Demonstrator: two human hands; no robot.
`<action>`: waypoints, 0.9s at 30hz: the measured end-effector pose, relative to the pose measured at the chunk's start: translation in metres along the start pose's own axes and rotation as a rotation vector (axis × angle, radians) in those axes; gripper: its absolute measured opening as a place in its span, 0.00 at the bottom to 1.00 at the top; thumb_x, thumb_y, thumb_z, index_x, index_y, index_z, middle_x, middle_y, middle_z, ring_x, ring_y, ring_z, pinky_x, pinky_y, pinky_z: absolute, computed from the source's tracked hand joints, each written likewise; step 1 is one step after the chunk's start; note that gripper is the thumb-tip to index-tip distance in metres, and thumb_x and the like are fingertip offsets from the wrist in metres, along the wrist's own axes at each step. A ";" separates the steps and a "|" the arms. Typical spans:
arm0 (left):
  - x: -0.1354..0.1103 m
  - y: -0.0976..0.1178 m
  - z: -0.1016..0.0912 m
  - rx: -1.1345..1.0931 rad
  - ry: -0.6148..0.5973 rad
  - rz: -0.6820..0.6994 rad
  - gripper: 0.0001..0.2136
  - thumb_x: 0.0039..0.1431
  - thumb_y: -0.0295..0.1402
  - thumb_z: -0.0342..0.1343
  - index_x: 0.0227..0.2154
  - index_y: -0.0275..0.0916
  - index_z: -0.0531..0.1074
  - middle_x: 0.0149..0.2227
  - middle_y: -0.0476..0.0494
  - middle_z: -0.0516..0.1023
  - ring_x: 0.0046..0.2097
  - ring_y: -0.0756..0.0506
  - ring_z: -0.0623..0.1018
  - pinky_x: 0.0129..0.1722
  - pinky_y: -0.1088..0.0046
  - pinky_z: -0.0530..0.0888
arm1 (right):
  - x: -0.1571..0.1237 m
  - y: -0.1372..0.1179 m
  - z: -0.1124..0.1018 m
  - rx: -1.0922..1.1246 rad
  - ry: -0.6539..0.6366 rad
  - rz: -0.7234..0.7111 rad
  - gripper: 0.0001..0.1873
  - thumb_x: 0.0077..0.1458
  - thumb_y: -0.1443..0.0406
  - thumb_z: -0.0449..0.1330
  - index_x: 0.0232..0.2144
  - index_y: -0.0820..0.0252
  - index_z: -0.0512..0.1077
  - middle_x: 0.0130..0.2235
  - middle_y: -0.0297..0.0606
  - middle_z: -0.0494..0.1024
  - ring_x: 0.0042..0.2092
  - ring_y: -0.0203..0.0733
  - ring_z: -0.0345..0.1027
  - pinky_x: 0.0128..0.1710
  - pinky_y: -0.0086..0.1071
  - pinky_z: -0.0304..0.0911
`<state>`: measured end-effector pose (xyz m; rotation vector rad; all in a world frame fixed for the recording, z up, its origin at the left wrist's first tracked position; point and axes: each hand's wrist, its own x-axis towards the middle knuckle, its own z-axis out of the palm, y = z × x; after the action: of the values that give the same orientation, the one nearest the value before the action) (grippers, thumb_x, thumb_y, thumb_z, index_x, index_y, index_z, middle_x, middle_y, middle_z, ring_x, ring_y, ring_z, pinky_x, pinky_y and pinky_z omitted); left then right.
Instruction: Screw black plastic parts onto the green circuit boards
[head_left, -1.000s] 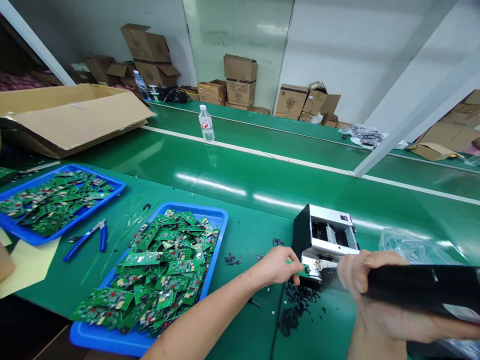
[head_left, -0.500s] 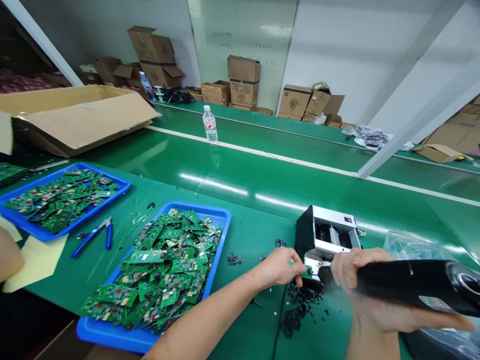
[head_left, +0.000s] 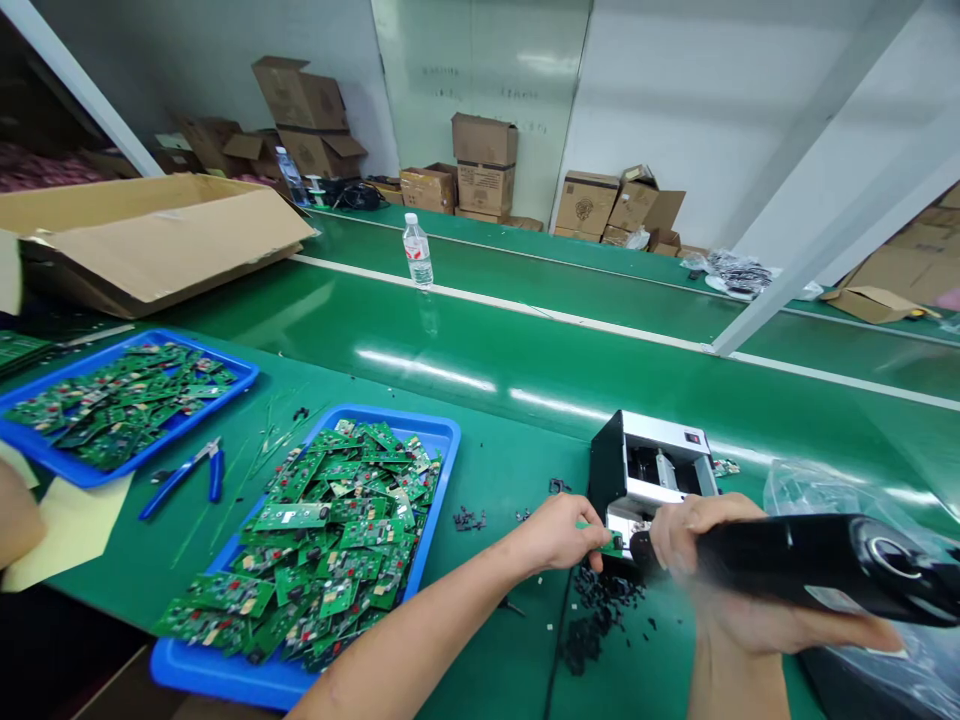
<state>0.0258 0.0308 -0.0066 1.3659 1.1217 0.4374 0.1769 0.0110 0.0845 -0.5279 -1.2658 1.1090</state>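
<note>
Left hand (head_left: 566, 535) pinching a small green circuit board (head_left: 613, 544) at the boxy silver-and-black machine (head_left: 654, 492), right hand (head_left: 750, 622) wrapped round a long black tool (head_left: 795, 560).
The board sits as it did a second ago, at the machine's near left corner, thumb and fingers closed on it. The tool has shifted slightly left against the machine, and its ringed rear end now shows; I can't tell whether its tip touches the board. Loose black scraps (head_left: 600, 612) lie in front of the machine.

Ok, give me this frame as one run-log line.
left hand: pinching green circuit board; right hand: gripping black handheld tool; nearby: silver-black machine, blue tray of boards
</note>
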 end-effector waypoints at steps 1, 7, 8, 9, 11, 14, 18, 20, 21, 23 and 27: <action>0.000 -0.001 0.000 -0.004 -0.003 -0.002 0.14 0.54 0.41 0.54 0.35 0.34 0.74 0.26 0.47 0.80 0.20 0.54 0.62 0.23 0.78 0.59 | 0.000 -0.001 0.001 -0.006 0.001 -0.001 0.44 0.37 0.28 0.46 0.31 0.57 0.77 0.15 0.32 0.68 0.14 0.35 0.58 0.14 0.31 0.55; -0.001 0.002 -0.006 -0.096 -0.078 -0.054 0.13 0.52 0.38 0.56 0.38 0.35 0.69 0.25 0.47 0.78 0.20 0.54 0.64 0.21 0.79 0.60 | -0.008 -0.012 -0.019 0.003 0.156 0.044 0.43 0.39 0.28 0.43 0.33 0.54 0.75 0.15 0.32 0.67 0.15 0.36 0.58 0.16 0.31 0.55; -0.003 0.004 -0.010 -0.109 -0.094 -0.054 0.13 0.53 0.38 0.56 0.38 0.35 0.68 0.25 0.48 0.77 0.21 0.54 0.65 0.21 0.79 0.60 | -0.012 -0.013 -0.028 0.017 0.221 0.061 0.43 0.40 0.28 0.42 0.34 0.53 0.75 0.15 0.31 0.67 0.15 0.36 0.57 0.16 0.31 0.54; -0.004 0.006 -0.015 -0.108 -0.107 -0.052 0.12 0.53 0.38 0.55 0.36 0.36 0.67 0.25 0.49 0.76 0.21 0.54 0.65 0.21 0.79 0.61 | -0.016 -0.013 -0.039 0.021 0.292 0.082 0.43 0.40 0.28 0.42 0.34 0.53 0.74 0.15 0.31 0.66 0.15 0.35 0.56 0.16 0.30 0.54; -0.007 0.011 -0.025 -0.074 -0.130 -0.052 0.09 0.55 0.37 0.53 0.33 0.36 0.65 0.23 0.51 0.72 0.21 0.53 0.66 0.21 0.78 0.63 | -0.026 -0.011 -0.061 -0.020 0.435 0.157 0.43 0.40 0.28 0.44 0.36 0.54 0.73 0.16 0.31 0.66 0.16 0.35 0.55 0.16 0.30 0.54; -0.008 0.012 -0.039 -0.028 -0.166 -0.089 0.05 0.55 0.33 0.51 0.32 0.37 0.64 0.22 0.53 0.68 0.20 0.53 0.68 0.22 0.78 0.64 | -0.047 0.001 -0.091 -0.109 0.614 0.317 0.39 0.40 0.30 0.48 0.38 0.54 0.69 0.21 0.30 0.67 0.17 0.33 0.56 0.18 0.30 0.56; -0.005 0.004 -0.050 -0.050 -0.169 -0.052 0.06 0.55 0.34 0.52 0.34 0.37 0.65 0.24 0.53 0.70 0.22 0.53 0.71 0.24 0.77 0.65 | -0.077 0.028 -0.114 -0.384 0.763 0.566 0.30 0.43 0.37 0.54 0.35 0.55 0.62 0.28 0.30 0.68 0.22 0.34 0.61 0.22 0.32 0.60; -0.005 0.000 -0.053 -0.083 -0.141 -0.007 0.09 0.55 0.35 0.54 0.36 0.37 0.65 0.24 0.53 0.70 0.22 0.53 0.70 0.24 0.77 0.65 | -0.089 0.041 -0.122 -0.536 0.804 0.640 0.29 0.42 0.40 0.57 0.34 0.55 0.61 0.29 0.32 0.69 0.25 0.38 0.64 0.25 0.36 0.63; -0.005 -0.002 -0.054 -0.104 -0.129 0.007 0.11 0.54 0.36 0.56 0.37 0.37 0.65 0.25 0.53 0.70 0.22 0.54 0.70 0.24 0.78 0.64 | -0.094 0.046 -0.125 -0.606 0.819 0.667 0.28 0.42 0.41 0.57 0.34 0.56 0.62 0.28 0.33 0.70 0.26 0.40 0.66 0.27 0.37 0.64; -0.005 -0.003 -0.056 -0.143 -0.120 0.014 0.14 0.51 0.38 0.60 0.37 0.37 0.65 0.24 0.55 0.69 0.22 0.54 0.68 0.24 0.78 0.63 | -0.100 0.052 -0.132 -0.791 0.823 0.735 0.27 0.41 0.41 0.59 0.31 0.57 0.66 0.27 0.37 0.72 0.29 0.46 0.67 0.32 0.41 0.65; -0.007 -0.002 -0.056 -0.149 -0.138 0.017 0.15 0.48 0.39 0.63 0.34 0.37 0.67 0.23 0.56 0.64 0.24 0.54 0.64 0.25 0.78 0.60 | -0.104 0.052 -0.139 -1.149 0.737 0.841 0.25 0.40 0.42 0.62 0.25 0.58 0.72 0.24 0.41 0.72 0.32 0.53 0.67 0.38 0.46 0.61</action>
<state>-0.0242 0.0553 0.0042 1.2560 0.9464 0.4238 0.2961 -0.0236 -0.0471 -2.2492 -0.8871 0.5664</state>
